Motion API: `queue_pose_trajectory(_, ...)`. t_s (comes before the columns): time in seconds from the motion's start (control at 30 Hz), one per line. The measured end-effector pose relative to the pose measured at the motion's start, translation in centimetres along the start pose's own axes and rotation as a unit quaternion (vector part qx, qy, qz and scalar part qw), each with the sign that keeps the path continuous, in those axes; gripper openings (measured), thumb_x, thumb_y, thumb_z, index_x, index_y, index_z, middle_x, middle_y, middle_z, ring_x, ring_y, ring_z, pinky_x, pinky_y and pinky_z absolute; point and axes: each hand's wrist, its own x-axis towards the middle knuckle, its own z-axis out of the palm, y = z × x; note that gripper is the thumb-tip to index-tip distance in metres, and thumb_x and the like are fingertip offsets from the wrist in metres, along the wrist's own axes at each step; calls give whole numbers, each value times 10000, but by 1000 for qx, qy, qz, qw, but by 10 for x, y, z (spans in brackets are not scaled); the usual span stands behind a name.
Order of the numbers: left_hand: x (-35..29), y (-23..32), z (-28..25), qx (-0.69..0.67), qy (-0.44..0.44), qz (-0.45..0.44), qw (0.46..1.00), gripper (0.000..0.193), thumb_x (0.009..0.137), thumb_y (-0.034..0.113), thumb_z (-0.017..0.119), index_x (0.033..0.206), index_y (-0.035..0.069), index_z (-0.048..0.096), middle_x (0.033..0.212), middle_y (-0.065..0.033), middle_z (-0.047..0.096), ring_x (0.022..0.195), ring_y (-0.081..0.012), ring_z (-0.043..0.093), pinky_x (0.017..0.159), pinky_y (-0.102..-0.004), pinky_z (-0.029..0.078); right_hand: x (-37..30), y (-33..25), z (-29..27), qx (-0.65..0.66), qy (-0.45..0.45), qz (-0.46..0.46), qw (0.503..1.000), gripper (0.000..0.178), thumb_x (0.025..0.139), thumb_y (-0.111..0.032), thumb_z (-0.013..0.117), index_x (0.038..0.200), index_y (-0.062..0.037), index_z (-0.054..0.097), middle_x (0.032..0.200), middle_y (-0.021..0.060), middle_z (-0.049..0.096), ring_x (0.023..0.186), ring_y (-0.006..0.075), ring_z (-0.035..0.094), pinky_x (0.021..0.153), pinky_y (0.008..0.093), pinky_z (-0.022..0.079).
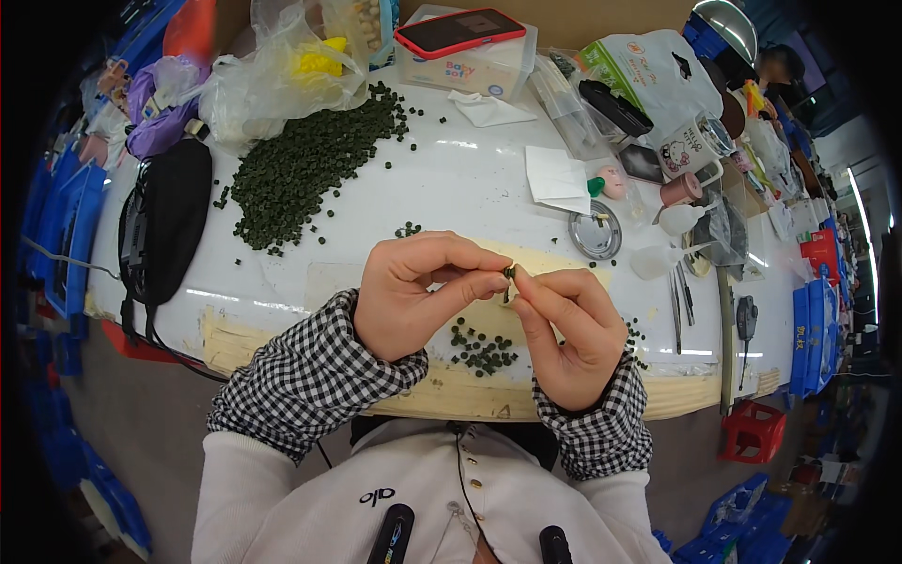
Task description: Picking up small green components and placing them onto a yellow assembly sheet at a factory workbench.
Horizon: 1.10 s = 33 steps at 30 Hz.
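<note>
Over the near edge of the table, my two hands meet at the fingertips. My left hand [423, 287] is closed, thumb and forefinger pinching a small dark green piece [509, 272]. My right hand [571, 334] is also closed, its thumb and forefinger pressed together right beside that piece. Whatever lies between the right fingertips is too small to make out. Below them is a loose group of small dark green pieces [484, 352], short and round. A large heap of similar dark green pieces [305, 164] spreads across the table's far left.
A black pouch [178, 221] lies at the left. Behind stands a plastic box [460, 70] with a red-cased phone [460, 33] on top. To the right are a round metal tin [595, 231], squeeze bottles [653, 261], tweezers [676, 310] and a handheld radio [746, 329]. A red stool [752, 430] stands below.
</note>
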Motion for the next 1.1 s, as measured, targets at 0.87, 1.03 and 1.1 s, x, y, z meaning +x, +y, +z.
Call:
queue_pose_trajectory(0.87,-1,1,-4,-2,-17,-12,1000,150,878,-64,631,1020,-56,678,909,-125,677,811,-144,651,734,-245,536,-1,-2,4,-9,2,-18,1000,397,748,106,711,1135,27,666,897,95,622,770,206,603,643,276,495)
queue_pose_trajectory(1.03,2,0,-3,-26,-17,-39,999,142,885,-10,652,1019,-42,686,926,-99,688,825,-113,653,755,-223,537,-1,-1,2,-34,12,-32,999,387,754,83,720,1133,31,665,897,102,619,764,209,602,645,280,496)
queue_pose_trajectory(1.1,0,-1,0,-46,-7,-59,997,142,885,-2,657,1018,-40,687,929,-97,690,832,-109,653,762,-222,538,0,-3,-5,-50,20,-17,998,383,761,67,723,1137,27,664,896,106,617,758,211,600,650,285,498)
